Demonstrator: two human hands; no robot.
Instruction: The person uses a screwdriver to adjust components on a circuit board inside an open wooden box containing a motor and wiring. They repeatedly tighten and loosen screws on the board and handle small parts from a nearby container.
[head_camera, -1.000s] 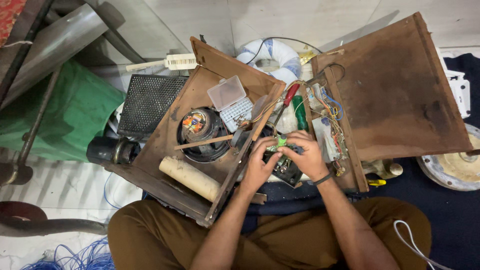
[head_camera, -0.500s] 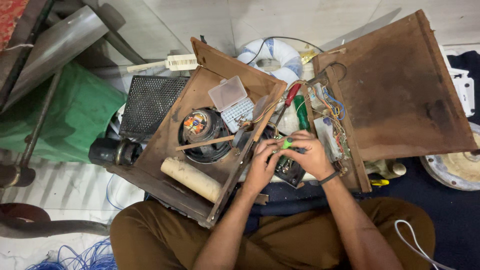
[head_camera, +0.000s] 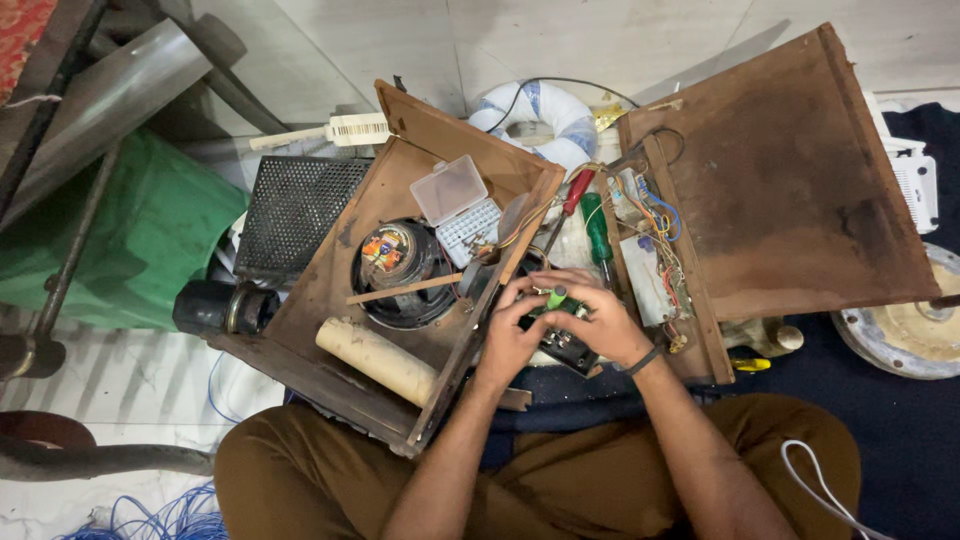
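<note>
Both hands, left hand (head_camera: 512, 335) and right hand (head_camera: 597, 322), together, clamped on small dark component (head_camera: 562, 342) with green-tipped tool (head_camera: 555, 298), between speaker box (head_camera: 400, 290) and wooden panel (head_camera: 780, 180). Hands barely shifted since earlier; fiddling continues.

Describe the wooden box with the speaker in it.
The wooden box is brown, worn and open-topped, lying tilted on the floor against the person's knee. Inside it sit a round black speaker, a thin wooden stick across it, a cream tube and a clear plastic case. The left hand is at its right wall.
</note>
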